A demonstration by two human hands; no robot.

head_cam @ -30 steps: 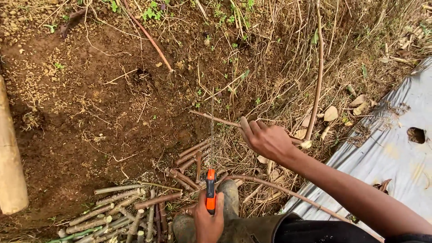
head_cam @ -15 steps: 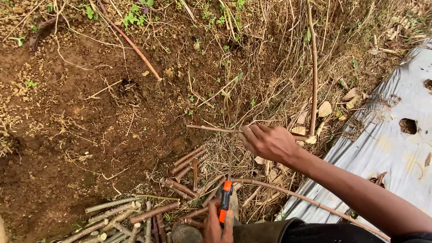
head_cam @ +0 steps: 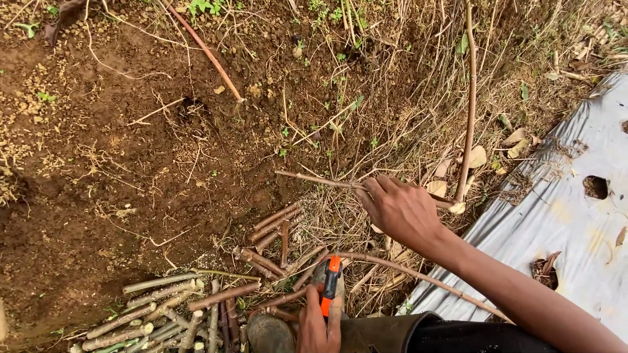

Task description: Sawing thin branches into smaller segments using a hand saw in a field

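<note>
Left hand: at the bottom edge, your fingers are clenched around an orange-handled cutter.
Cut sticks: piled just left of it.
Right hand: farther out, fingers closed on a thin twig whose long axis runs leftward.
Grey plastic sheet: lying to your right, with holes.

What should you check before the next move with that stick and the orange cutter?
1. Right hand grips the thin stick: ok.
2. Left hand holds the orange-handled cutter: ok.
3. Cutter blades open or closed: cannot tell, they are hidden.
4. Right fingers away from the cutter: ok, the hands are apart.
5. Cut stick pieces piled on the soil, not under the hands: ok.
6. Grey plastic sheet out of the cutter's way: ok.
</note>
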